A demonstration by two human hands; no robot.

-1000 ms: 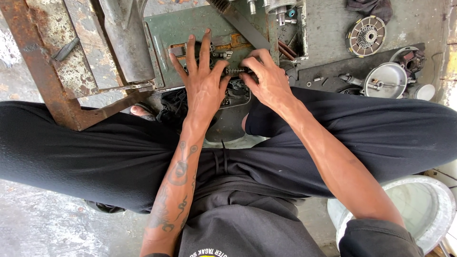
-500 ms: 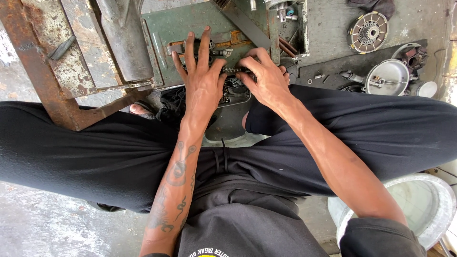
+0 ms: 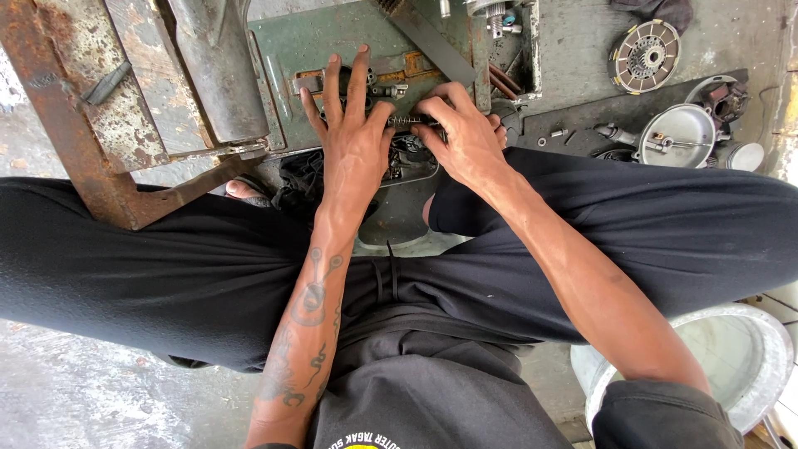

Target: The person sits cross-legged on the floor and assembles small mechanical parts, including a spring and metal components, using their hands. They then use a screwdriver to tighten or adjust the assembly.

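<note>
Concrete floor [image 3: 66,399], hands on green plate [image 3: 332,41]

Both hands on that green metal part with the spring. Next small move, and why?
Probably a short press or pull with the right hand on the small coil spring at its fingertips, while the left hand holds the green metal part flat. The left fingers are splayed as a brace, the right fingers curl at the spring; whether they grip it cannot be told.
</note>
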